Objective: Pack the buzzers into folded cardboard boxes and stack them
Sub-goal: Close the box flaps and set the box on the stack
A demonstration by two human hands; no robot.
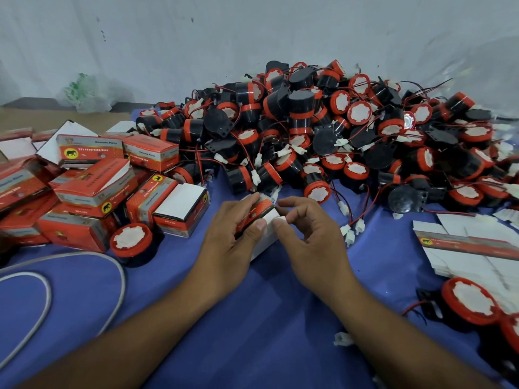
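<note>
Both our hands meet over the middle of the table [252,318], which is covered in blue cloth. Our left hand [227,237] grips a small red printed box [257,213], fingers curled over its top and thumb against the near side. Our right hand [311,242] pinches the box's white flap [276,220] between thumb and forefinger, the other fingers loosely bent above it. We cannot tell whether the box rests on the cloth or is lifted off it.

Just beyond the box, a big heap of buzzers [323,130] spreads across the far right half of the table: black round bodies with red rims, white faces, thin red and black wires and white plugs. To our left lies a loose jumble of folded boxes [95,186], some with white flaps open, and one lone buzzer [131,240] sits face up just beside them. On the right edge we see flat unfolded cartons [471,248], with another buzzer [469,301] face up near them. A grey cable [47,299] loops over the cloth at lower left. A crumpled plastic bag [84,96] lies against the pale wall [196,37] behind.
</note>
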